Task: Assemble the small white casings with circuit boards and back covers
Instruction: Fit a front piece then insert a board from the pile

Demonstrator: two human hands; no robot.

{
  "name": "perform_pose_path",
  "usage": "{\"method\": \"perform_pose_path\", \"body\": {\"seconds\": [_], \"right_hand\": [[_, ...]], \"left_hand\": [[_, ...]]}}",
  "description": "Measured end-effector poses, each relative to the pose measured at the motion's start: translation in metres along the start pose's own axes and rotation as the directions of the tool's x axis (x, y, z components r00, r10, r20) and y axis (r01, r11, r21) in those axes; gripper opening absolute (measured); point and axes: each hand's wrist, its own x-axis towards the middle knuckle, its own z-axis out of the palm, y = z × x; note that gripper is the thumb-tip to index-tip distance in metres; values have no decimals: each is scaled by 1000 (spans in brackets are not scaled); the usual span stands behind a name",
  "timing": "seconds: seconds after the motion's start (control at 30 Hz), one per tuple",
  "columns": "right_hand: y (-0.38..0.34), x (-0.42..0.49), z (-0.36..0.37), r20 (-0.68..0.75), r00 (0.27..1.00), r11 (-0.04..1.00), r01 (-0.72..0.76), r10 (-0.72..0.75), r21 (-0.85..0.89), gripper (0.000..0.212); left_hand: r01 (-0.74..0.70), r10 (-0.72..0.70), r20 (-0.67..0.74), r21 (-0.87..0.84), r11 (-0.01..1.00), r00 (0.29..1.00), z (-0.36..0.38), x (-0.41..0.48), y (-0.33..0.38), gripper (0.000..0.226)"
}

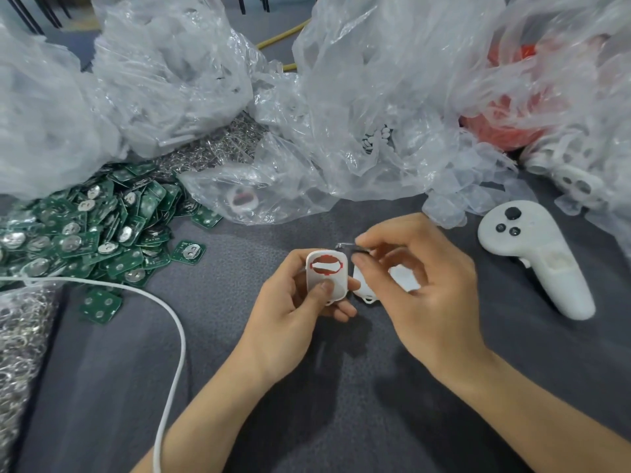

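My left hand (293, 302) grips a small white casing (327, 279) with a red-rimmed oval opening, thumb on its lower face. My right hand (420, 281) pinches a small metal ring (345, 246) just above the casing's top right corner. A white back cover (365, 290) sits under my right fingers, partly hidden, and another white piece (404, 279) shows inside that palm. A heap of green circuit boards (85, 233) with round battery clips lies at the left.
Crumpled clear plastic bags (358, 114) crowd the back of the grey table; one holds red parts (505, 114). A white handheld controller (536, 257) lies at the right. A white cable (170, 336) curves across the left, beside a pile of metal rings (20, 329).
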Motion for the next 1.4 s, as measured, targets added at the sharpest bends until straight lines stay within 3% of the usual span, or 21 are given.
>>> {"method": "perform_pose_path", "body": {"seconds": [0.07,0.13,0.37,0.57,0.8,1.07,1.23,1.4], "right_hand": [[1,-3,4,89,947,938,-320,310,135,16],[4,-4,7,149,875,856,-482,461,187,17],[10,1,6,313,756,704,-652,574,282,17],[12,8,-1,429,714,669,-687,553,282,24],[13,5,0,418,736,709,-658,532,254,30],[10,3,5,417,742,734,-643,525,219,45],[12,3,5,442,719,687,-676,536,267,45],[11,1,5,457,728,735,-646,512,205,40]], "left_hand": [[7,-7,-1,-5,1000,1000,0,0,0,22],[14,-14,-4,-6,1000,1000,-1,0,1,24],[-18,17,20,43,999,1000,-2,-2,-1,26],[-30,26,71,56,998,997,-1,-5,-2,27],[-27,24,64,48,999,998,3,-6,-2,25],[5,-8,45,76,997,999,4,-5,-1,51],[5,-5,17,11,1000,1000,6,-5,0,44],[6,-6,18,16,1000,1000,5,-6,0,37]]}}
